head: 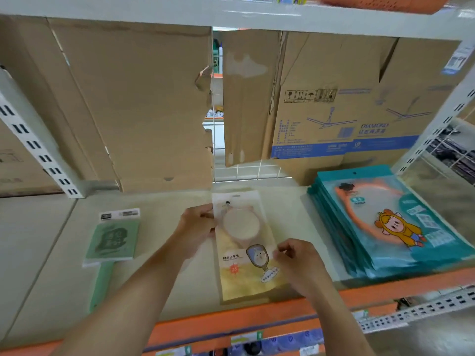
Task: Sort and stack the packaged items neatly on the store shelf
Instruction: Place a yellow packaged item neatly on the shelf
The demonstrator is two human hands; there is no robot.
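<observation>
Yellow mirror packet (244, 263) lies flat at the front middle of the shelf (46, 265). The left hand (198, 227) pinches the packet's upper left edge, and the right hand (298, 260) pinches its lower right edge. A green packet (113, 240) lies to its left and a teal stack (385, 222) to its right.

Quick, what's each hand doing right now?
Left hand: grips the left edge of the yellow mirror package.
Right hand: pinches the same package's right edge.
</observation>
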